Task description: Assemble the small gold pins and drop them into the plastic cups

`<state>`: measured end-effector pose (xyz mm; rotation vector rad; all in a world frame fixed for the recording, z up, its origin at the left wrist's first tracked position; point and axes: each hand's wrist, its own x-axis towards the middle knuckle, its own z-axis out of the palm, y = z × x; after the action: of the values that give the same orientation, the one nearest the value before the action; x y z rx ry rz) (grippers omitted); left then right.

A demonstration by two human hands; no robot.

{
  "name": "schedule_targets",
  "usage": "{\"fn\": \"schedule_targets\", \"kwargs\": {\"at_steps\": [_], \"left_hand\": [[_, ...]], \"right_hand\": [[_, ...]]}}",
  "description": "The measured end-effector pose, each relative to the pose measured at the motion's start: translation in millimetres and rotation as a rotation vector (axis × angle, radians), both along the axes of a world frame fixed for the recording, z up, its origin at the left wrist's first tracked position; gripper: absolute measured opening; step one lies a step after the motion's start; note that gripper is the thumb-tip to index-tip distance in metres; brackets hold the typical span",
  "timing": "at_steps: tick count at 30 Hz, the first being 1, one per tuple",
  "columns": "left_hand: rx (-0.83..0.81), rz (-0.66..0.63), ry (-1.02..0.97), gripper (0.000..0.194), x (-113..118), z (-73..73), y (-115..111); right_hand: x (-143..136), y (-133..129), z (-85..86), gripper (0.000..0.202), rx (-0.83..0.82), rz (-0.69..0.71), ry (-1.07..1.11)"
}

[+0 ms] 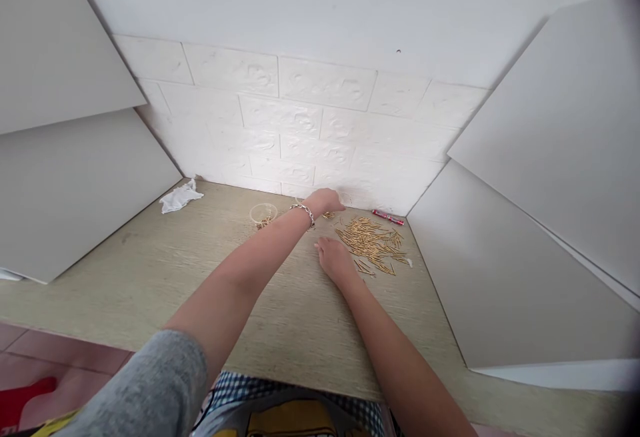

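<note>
A pile of thin gold-coloured sticks point(367, 238) lies spread on the wooden table point(280, 297). My left hand point(326, 201), with a bracelet on its wrist, reaches over small gold pieces point(328, 215) near the wall; its fingers are bent down and their tips are hidden. Just left of the pile, my right hand point(333, 254) rests low over the table with fingers curled together; whatever they hold is too small to make out. Left of my left wrist stands a clear round container point(263, 212), with small brownish-gold pieces point(264, 222) at its front edge.
A red pen-like item point(388, 217) lies behind the pile, by the white brick-patterned wall point(327, 84). Crumpled white tissue point(181, 196) is at the back left. Grey panels point(75, 184) stand on the left, and more panels point(520, 270) on the right.
</note>
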<state>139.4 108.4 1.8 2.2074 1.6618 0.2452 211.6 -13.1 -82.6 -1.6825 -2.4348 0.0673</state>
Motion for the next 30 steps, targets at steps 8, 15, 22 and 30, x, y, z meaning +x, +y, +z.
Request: {"fn": "schedule_targets", "kwargs": {"at_steps": [8,15,22,30], "left_hand": [[0.221,-0.056,0.024,0.043,-3,25.3,-41],[0.128,0.067,-0.513,0.042,-41,9.0,-109],[-0.341,0.232,-1.176,0.026,-81,-43.7,-128],[-0.523,0.128,-1.151,0.033,-81,-57.6,-122]], "right_hand": [[-2,-2,0.9,0.026,0.019,-0.003,-0.002],[0,0,5.3,0.033,-0.076,-0.121,0.093],[-4,-1,2.4,0.03,-0.027,-0.067,-0.009],[3,-3,-0.8,0.045,-0.001,-0.208,0.391]]}}
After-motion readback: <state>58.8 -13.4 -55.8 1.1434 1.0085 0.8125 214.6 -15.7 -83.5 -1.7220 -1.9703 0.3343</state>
